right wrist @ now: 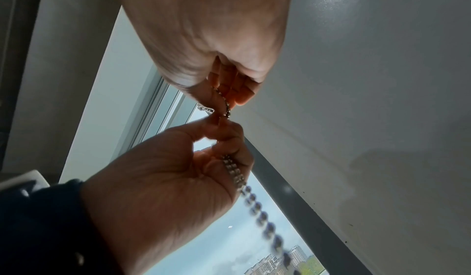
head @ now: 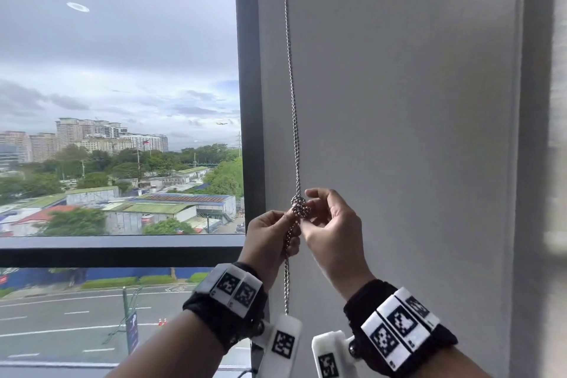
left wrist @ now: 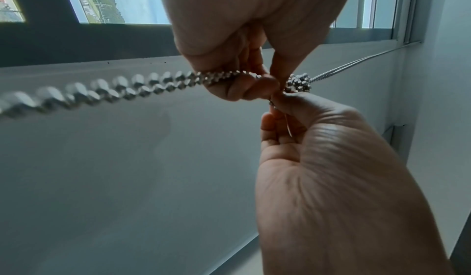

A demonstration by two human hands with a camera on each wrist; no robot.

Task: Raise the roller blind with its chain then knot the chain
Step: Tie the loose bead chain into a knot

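The left hand has its fingers curled round the doubled chain just under the knot, thumb and forefinger pinching the strands at the knot's 7 o'clock. The right hand meets it from 3 o'clock, its thumb and forefinger tips pinching a strand right at the knot; its other fingers are loosely bent. The knot is a tight ball of beads between the two hands. Above it, toward 12 o'clock, the two strands run up taut and close together along the grey wall. Below the left hand the chain hangs straight toward 6 o'clock. At 9 o'clock stands the dark window frame, with open glass showing sky and buildings.
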